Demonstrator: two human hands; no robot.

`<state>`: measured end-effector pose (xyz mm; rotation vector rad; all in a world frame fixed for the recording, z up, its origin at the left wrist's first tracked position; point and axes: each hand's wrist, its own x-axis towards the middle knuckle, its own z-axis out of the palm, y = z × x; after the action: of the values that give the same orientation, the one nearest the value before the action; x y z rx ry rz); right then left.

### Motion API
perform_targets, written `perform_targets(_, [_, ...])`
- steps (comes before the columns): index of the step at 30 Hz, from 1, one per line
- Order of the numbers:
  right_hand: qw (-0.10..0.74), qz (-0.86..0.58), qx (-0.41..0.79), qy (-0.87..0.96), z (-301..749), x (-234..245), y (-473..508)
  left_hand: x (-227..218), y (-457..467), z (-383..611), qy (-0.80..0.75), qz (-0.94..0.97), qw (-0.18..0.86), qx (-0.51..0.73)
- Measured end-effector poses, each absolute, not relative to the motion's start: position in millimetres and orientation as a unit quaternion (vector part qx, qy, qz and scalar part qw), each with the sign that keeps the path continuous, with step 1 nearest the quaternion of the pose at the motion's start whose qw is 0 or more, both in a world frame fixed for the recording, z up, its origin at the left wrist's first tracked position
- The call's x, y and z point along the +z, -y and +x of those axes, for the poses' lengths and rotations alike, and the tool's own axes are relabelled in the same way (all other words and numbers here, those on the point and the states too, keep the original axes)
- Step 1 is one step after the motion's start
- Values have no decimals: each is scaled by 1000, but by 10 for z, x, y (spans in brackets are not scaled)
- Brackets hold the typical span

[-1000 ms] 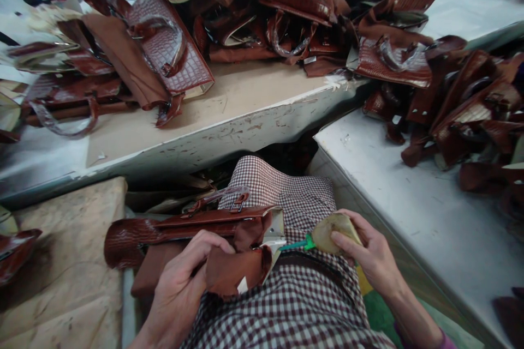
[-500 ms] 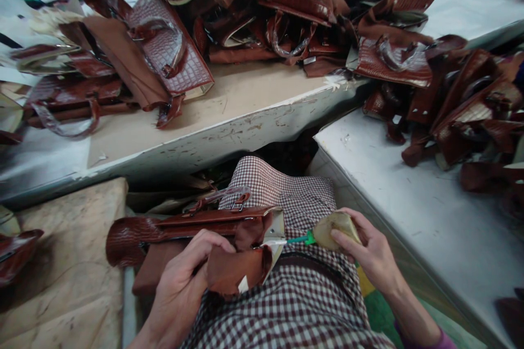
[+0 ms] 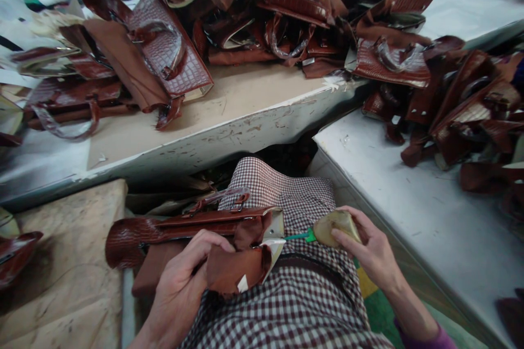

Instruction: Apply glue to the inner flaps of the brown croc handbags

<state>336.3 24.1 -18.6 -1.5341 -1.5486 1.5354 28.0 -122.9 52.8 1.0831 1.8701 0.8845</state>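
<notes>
Across my lap, over the checked apron [image 3: 282,191], lies a reddish-brown crocodile-pattern handbag [image 3: 184,226] with its pale edge turned to the right. My left hand [image 3: 190,262] pinches the brown lining [image 3: 237,270] of the bag, which carries a small white label. In my right hand [image 3: 364,242] is a squeeze bottle [image 3: 333,228] of cloudy yellowish plastic, held on its side. Its green nozzle [image 3: 298,236] points left, the thin tip at the bag's pale edge. Whether the tip touches the edge I cannot tell.
Ahead is a bench [image 3: 245,87] bearing a heap of similar brown bags [image 3: 262,16]. More bags [image 3: 470,103] are piled on the white table [image 3: 393,191] to my right. At my left stands a paper-covered board [image 3: 61,267] with a brown piece on its edge.
The bottle has shifted very slightly, its nozzle tip staying near the bag's pale edge. My left hand keeps its hold on the lining in the same spot.
</notes>
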Motion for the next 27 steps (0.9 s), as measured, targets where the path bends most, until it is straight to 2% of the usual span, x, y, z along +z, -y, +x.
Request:
perform_targets(8, [269,-518,537,609,3401,-384,-196,534,1211,282,-734,421,398,355])
perform_targets(18, [276,-527,565,572,3409,-374,-177,548,1147,262,-744,432,374,345])
perform_targets(23, [283,-568,574,517,3438,-385,-186,515,1107,205,-700,581,262,322])
perform_targets(27, [405,-536,668,320,3450,-357,-176,506,1050,160,-626,709,129,299])
